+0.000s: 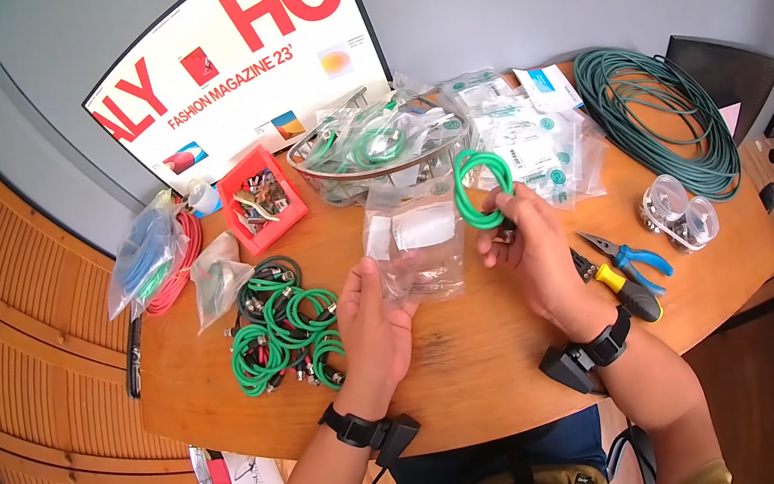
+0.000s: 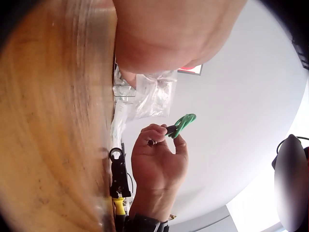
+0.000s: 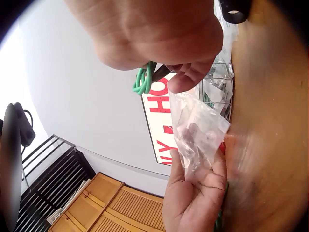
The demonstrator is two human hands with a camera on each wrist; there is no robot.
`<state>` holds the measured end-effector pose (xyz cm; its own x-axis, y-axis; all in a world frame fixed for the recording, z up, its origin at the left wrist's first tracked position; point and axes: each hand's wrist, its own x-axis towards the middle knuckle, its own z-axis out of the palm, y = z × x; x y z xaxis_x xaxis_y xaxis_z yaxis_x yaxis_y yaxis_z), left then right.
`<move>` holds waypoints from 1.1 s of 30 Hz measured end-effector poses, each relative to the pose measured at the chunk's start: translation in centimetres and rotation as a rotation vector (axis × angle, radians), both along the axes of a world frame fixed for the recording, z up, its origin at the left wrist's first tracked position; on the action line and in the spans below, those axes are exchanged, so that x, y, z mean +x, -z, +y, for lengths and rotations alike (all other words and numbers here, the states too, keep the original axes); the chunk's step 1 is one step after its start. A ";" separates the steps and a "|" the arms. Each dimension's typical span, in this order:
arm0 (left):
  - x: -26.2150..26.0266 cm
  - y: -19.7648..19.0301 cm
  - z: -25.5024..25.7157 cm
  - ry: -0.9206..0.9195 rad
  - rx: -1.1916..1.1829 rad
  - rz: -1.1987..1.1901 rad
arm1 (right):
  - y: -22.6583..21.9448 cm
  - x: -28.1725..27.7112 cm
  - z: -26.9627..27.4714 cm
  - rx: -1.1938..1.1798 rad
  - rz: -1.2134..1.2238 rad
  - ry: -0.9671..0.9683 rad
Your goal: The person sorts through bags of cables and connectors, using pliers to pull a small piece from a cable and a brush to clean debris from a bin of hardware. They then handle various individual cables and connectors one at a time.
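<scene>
My left hand (image 1: 376, 330) holds a clear plastic bag (image 1: 436, 280) by its near left side, thumb on top. The bag has a white label panel and hangs over the middle of the table. In the right wrist view the thumb and fingers pinch the bag (image 3: 195, 133) at its lower end. My right hand (image 1: 540, 248) grips a small coiled green cable (image 1: 477, 159) just right of the bag. The left wrist view shows its dark connector end (image 2: 171, 129) between the fingers, with the green loops standing above them.
Several green cable coils (image 1: 294, 323) lie left of the left hand. Behind are a red bin (image 1: 269, 230), a wire basket (image 1: 386, 169) of bagged cables and flat plastic bags (image 1: 529, 148). At right are blue pliers (image 1: 635, 261), a yellow-black tool (image 1: 628, 290), clear tubs (image 1: 682, 215) and a dark green cable coil (image 1: 727, 153).
</scene>
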<state>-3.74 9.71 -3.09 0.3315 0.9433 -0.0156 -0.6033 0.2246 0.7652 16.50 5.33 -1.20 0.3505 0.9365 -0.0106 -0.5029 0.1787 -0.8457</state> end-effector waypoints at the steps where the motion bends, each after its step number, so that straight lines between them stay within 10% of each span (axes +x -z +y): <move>1: -0.1 0.1 0.1 -0.002 -0.001 0.000 | 0.2 -0.2 0.0 -0.010 -0.009 -0.026; 33: 0.1 -1.4 -0.5 0.035 -0.016 0.041 | -0.4 -1.0 -0.1 -0.072 0.031 -0.043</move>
<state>-3.69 9.18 -1.65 0.3627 0.9309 -0.0444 -0.5632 0.2569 0.7854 15.49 5.23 -0.78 0.3088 0.9470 -0.0886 -0.5353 0.0960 -0.8392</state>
